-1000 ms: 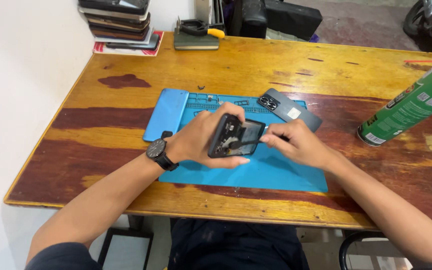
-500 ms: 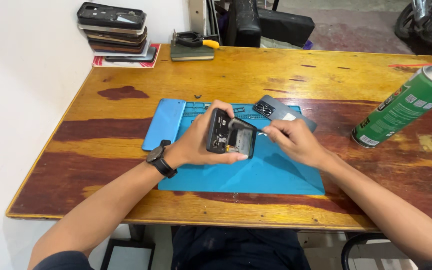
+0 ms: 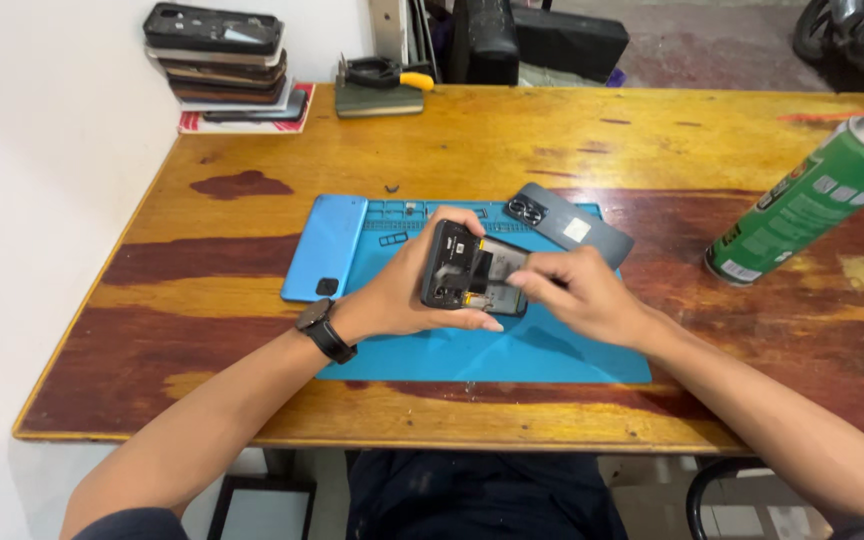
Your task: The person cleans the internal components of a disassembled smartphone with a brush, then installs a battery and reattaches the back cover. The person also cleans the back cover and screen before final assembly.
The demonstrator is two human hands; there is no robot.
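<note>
1. Nearest the camera, both forearms reach in over the near edge of the wooden table (image 3: 252, 400); a dark wristwatch (image 3: 324, 330) sits on the left wrist.
2. The left hand (image 3: 402, 290) has its fingers curled around an opened phone (image 3: 470, 268), thumb along the near edge and fingertips over the far edge, holding it tilted just above the blue work mat (image 3: 512, 355).
3. The phone has its back off, so dark inner parts and a pale patch show.
4. The right hand (image 3: 582, 295) meets the right end of the phone with its fingers bunched together and pinched at the phone's inside; whether they hold a small tool or part cannot be told.
5. The mat lies in the middle of the table, with moulded compartments along its far edge.
6. A light blue back cover (image 3: 324, 248) lies flat on the left edge of the mat, camera cut-out towards the near side.
7. A dark grey phone (image 3: 570, 225) lies face down at an angle just beyond the right hand, on the far right corner of the mat.
8. At the right, a green spray can (image 3: 812, 200) stands on the table, well apart from the hands.
9. At the far left corner is a stack of phones (image 3: 224, 62); to the right of it is a small dark block with a yellow-handled tool (image 3: 382, 88) on top.
</note>
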